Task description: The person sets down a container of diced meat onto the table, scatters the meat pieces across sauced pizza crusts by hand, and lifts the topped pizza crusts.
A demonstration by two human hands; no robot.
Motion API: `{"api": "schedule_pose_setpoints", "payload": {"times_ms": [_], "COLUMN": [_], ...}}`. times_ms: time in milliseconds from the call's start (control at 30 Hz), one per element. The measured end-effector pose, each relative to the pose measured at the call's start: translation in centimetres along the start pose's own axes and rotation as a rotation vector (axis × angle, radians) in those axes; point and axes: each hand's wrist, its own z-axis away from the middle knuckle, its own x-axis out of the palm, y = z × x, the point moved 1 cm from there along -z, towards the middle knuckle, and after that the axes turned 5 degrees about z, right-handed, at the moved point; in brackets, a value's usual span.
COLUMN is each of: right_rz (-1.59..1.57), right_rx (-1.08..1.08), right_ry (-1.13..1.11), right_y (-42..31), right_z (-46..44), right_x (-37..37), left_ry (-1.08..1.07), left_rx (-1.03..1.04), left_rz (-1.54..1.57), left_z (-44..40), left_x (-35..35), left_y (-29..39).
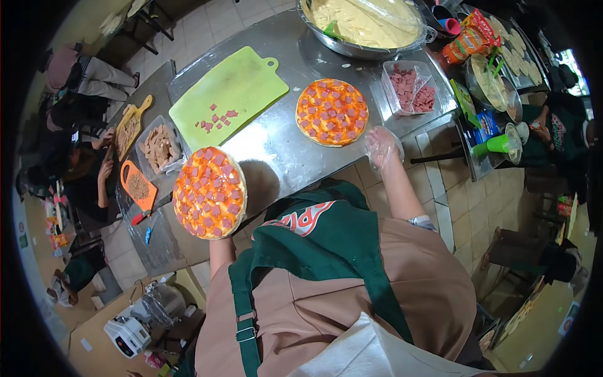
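At the table's near edge a round pizza (210,193), topped with red sauce and pink ham squares, is held up and tilted. My left forearm (222,251) leads up beneath it; the pizza hides the left hand that supports it. A second, similar pizza (332,113) lies flat on the metal table (276,147). Just right of and below it is my right hand (383,148), in a clear plastic glove, apart from the pizza. Its fingers are loosely bent, with nothing seen in them. Some ham squares (217,119) lie on a green cutting board (235,81).
A large bowl of pale dough (370,25) stands at the back, with a tub of chopped ham (411,89) on the right. Leftward are a tub of brown meat slices (160,149) and an orange board (138,186). Co-workers stand left and right.
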Motion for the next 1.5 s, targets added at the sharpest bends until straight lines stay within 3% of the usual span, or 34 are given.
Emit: {"api": "schedule_pose_setpoints", "payload": {"times_ms": [200, 300, 367, 433, 533, 833, 1167, 1233, 1500], "right_rz": [-0.065, 0.021, 0.008, -0.171, -0.146, -0.078, 0.013, 0.086, 0.064], "right_rx": [0.408, 0.352, 0.434, 0.359, 0.367, 0.335, 0.27, 0.355, 0.423], "right_ry": [-0.077, -0.294, -0.21, -0.492, -0.58, -0.448, -0.308, -0.182, -0.277], "right_y": [-2.4, -3.3, -3.3, -2.1, -1.5, -1.5, -0.6, -2.0, -3.0], "right_z": [-2.9, -2.7, -3.2, -5.2, -6.0, -5.1, -5.4, -3.2, -2.6], "right_x": [2.0, 3.4, 4.4, 4.2, 4.6, 5.0, 2.4, 3.2, 2.1], "left_ry": [0.13, 0.186, 0.22, 0.248, 0.283, 0.378, 0.404, 0.411, 0.451], "left_rx": [0.109, 0.176, 0.21, 0.24, 0.277, 0.313, 0.265, 0.258, 0.248], "left_rz": [-0.012, -0.004, 0.003, 0.01, 0.022, 0.028, 0.019, 0.015, 0.008], "left_z": [2.0, 2.4, 2.4, 2.7, 5.6, 6.3, 1.1, 0.6, -1.8], "left_x": [0.4, 0.5, 0.6, 0.6, 0.1, 0.2, -0.4, -0.7, -1.4], "left_y": [-0.9, -1.4, -2.0, -2.7, -4.0, -7.2, -8.1, -7.8, -7.3]}}
